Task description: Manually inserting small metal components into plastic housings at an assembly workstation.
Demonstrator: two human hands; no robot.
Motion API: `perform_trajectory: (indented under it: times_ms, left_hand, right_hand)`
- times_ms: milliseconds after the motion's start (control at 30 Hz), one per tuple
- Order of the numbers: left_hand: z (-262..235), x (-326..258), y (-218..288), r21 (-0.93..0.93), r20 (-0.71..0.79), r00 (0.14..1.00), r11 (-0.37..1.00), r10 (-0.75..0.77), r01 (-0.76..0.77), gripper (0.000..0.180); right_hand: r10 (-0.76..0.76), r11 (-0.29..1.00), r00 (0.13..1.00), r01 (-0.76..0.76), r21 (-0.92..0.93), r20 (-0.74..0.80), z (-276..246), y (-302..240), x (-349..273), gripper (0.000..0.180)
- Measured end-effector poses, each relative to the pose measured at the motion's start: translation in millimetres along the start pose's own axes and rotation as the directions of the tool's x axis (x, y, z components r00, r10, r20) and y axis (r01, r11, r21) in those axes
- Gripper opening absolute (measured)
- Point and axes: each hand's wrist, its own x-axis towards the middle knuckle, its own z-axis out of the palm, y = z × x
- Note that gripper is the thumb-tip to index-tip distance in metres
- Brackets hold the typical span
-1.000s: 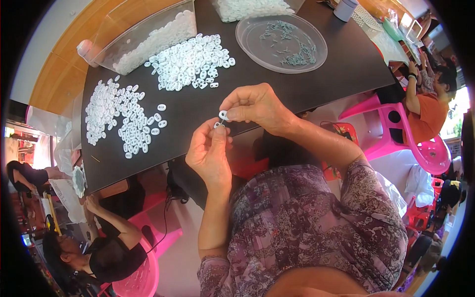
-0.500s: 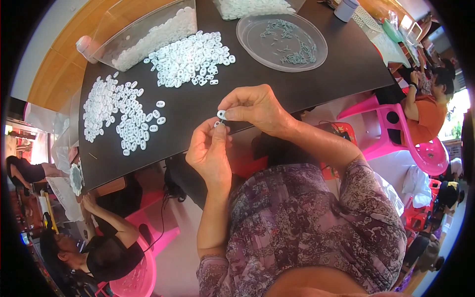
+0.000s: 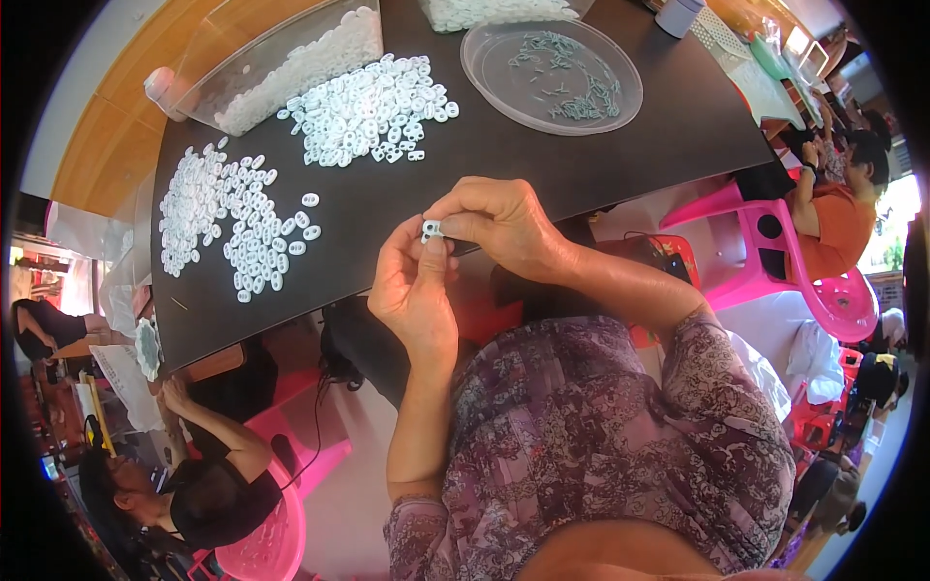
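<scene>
Both of my hands pinch one small white plastic piece (image 3: pixel 431 230) between them, just over the near edge of the dark counter (image 3: pixel 542 165). My left hand (image 3: pixel 415 290) comes up from below with its fingertips closed on the lower side of the piece; my right hand (image 3: pixel 504 225) arches over from the right, thumb and forefinger narrow on its upper side. So each grip is tight on the same piece, with nothing else in either hand that I can see. Whether a second small part already sits in it I cannot tell; it is too small.

Far to the left lies a spread of white pieces (image 3: pixel 228 228) on the counter, and further off a denser heap of the same pieces (image 3: pixel 373 107) beside a clear plastic bin (image 3: pixel 281 58) that holds more of them. To the far right stands a round clear dish (image 3: pixel 484 73) with thin grey-green bits (image 3: pixel 572 82) scattered in it.

I judge that I am in the middle of working on a single piece, fitting or pressing it with my fingertips. The next move, as I see it, calls for a firm, steady squeeze without letting the piece twist, then freeing one hand to reach across the counter.

Other people sit nearby: one at the lower left, one in an orange top (image 3: pixel 833 228) at the right on a pink chair (image 3: pixel 823 290).
</scene>
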Motion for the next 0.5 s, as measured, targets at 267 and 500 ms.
perform_trajectory:
  times_ms: [267,500]
  left_hand:
    - [1.5,-1.1,2.3,-0.015,-0.035,0.998,0.998,-0.058,0.057,0.023]
    - [3.7,-0.6,2.1,-0.072,-0.048,0.997,0.996,-0.062,0.058,0.021]
  right_hand:
    - [-0.099,0.987,0.993,0.106,-0.125,0.064,-1.6,4.3,-2.1,0.012]
    - [-0.26,0.929,0.965,0.255,-0.269,0.016,0.3,3.1,-2.0,0.013]
